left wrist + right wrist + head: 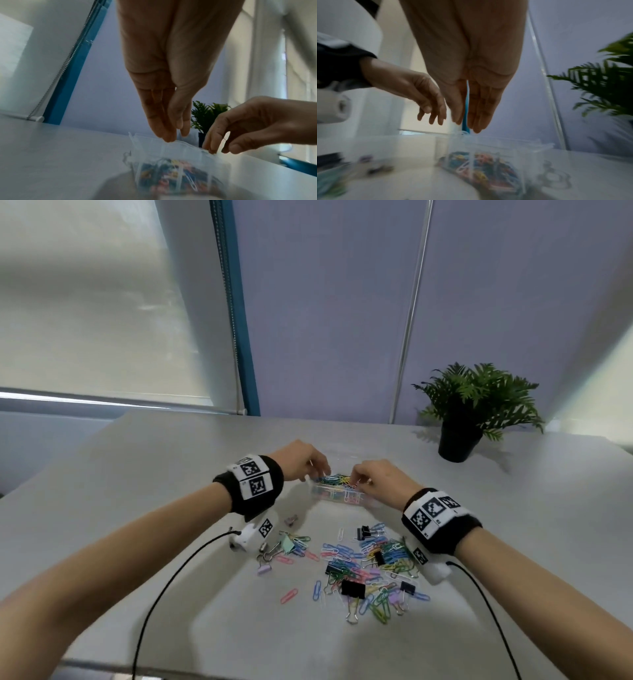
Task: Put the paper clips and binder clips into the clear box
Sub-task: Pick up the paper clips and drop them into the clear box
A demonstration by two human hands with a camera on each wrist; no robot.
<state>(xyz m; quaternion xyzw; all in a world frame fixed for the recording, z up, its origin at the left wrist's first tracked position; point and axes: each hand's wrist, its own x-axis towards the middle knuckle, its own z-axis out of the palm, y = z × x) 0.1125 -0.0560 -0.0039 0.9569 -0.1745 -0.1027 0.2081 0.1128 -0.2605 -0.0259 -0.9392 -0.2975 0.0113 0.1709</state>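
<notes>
The clear box stands mid-table, holding several coloured paper clips. Both hands hover over its open top, fingers pointing down. My left hand is above the box's left end; in the left wrist view its fingertips are straight, almost at the box rim, with nothing seen between them. My right hand is above the right end, thumb apart from the fingers; I see nothing held. A loose pile of paper clips and black binder clips lies nearer me.
A potted plant stands at the back right of the grey table. A few pastel binder clips lie under my left wrist. Black cables run from both wrist cameras toward me. A wall and a window blind stand behind the table.
</notes>
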